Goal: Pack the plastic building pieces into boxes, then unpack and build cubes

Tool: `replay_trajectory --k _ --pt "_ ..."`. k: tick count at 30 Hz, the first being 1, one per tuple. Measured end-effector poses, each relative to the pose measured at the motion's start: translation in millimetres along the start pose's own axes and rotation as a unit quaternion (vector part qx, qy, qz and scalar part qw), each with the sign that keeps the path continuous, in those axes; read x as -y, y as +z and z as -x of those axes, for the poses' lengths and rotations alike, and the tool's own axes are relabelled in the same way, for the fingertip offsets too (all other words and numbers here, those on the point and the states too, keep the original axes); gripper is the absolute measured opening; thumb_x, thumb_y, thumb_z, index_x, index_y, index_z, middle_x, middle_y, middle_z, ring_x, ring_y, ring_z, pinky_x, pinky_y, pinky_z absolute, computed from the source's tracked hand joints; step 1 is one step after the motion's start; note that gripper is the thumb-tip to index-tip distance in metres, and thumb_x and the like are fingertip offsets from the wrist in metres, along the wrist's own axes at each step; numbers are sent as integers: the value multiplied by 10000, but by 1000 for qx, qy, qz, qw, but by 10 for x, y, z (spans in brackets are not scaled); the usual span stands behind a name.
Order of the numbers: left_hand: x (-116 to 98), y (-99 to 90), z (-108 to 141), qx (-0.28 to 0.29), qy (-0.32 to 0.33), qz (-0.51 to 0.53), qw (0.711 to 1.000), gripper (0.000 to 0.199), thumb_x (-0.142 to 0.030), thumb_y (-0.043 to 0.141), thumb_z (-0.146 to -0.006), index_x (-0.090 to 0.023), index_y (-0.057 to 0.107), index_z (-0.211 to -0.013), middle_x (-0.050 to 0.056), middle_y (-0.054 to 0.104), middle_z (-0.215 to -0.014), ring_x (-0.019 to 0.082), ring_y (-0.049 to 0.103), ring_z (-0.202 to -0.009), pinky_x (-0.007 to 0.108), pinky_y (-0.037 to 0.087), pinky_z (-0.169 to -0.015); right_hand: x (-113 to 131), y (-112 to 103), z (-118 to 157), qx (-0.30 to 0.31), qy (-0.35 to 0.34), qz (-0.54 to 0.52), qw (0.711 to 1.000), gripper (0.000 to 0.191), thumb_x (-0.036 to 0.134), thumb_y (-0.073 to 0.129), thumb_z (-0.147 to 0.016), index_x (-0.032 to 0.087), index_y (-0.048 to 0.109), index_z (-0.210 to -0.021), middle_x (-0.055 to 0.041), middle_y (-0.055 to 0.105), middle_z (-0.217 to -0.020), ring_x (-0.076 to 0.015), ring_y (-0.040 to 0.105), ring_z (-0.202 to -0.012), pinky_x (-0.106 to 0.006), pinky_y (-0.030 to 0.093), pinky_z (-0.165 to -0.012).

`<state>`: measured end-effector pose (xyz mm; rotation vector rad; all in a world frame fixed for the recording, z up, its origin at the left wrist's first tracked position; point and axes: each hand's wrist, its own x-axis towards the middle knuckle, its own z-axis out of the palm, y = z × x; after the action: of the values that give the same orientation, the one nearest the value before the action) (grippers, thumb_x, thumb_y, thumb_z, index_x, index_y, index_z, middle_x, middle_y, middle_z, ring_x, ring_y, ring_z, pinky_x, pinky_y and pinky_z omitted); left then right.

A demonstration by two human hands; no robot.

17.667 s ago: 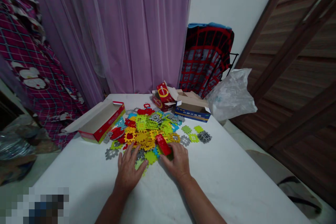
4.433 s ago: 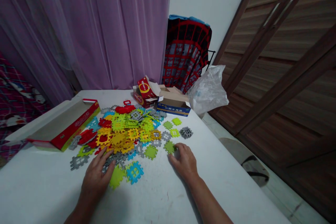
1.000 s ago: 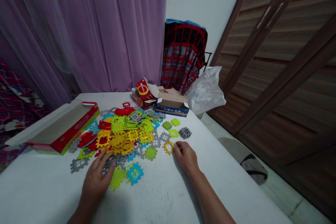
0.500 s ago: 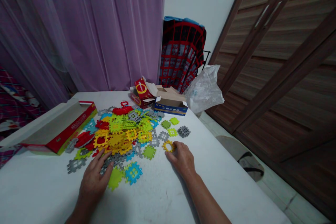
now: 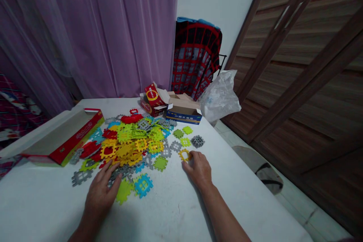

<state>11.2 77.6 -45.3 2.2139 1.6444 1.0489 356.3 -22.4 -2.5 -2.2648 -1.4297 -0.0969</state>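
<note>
Between the thumb and fingers of my right hand (image 5: 200, 169) is a yellow interlocking building piece (image 5: 181, 155) with an open middle, low over the white table or on it. My left hand (image 5: 101, 189) lies at the near edge of the pile of building pieces (image 5: 133, 136), its fingers spread over grey pieces. Close to its thumb are a flat lime-green piece (image 5: 124, 192) and a blue window-shaped piece (image 5: 143, 185). The pile mixes yellow, green, red, grey and blue pieces.
An open red box (image 5: 76, 136) lies at the left of the table (image 5: 170, 219). Behind the pile stand a smaller red box (image 5: 153, 102) and a blue box (image 5: 184, 115). A grey stack (image 5: 197, 141) and loose green pieces (image 5: 187, 130) sit right of the pile, near a plastic bag (image 5: 219, 98).
My right hand has shifted slightly to the right with the yellow piece. My left hand stays by the pile, nearly unmoved.
</note>
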Motion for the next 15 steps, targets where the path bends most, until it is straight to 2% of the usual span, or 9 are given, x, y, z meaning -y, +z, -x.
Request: replay_trajectory --k 3,10,15 --pt "-6 -7 -2 -3 0 -3 1000 540 -585 431 -845 -233 662 -1183 119 578 -1387 283 599 -1211 424 500 -1007 -24 18 7 -5 -1 -10 1000 270 293 655 -781 194 632 -1032 -63 673 -1014 -225 579 -951 -307 402 -811" --pt "-44 -26 0 -12 0 -8 1000 525 -593 435 -840 -248 674 -1156 108 598 -1362 275 627 -1165 374 566 -867 -134 66 -26 11 13 -52 998 331 256 622 -782 196 630 -1107 -70 693 -1079 -226 595 -993 -311 422 -862" --pt "-60 -41 -4 -8 -1 -4 1000 525 -588 442 -838 -243 671 -1160 111 594 -1366 281 623 -1170 397 549 -919 -256 48 -51 38 3 -92 995 365 231 607 -765 208 641 -1128 -68 701 -1086 -214 615 -988 -304 450 -853"
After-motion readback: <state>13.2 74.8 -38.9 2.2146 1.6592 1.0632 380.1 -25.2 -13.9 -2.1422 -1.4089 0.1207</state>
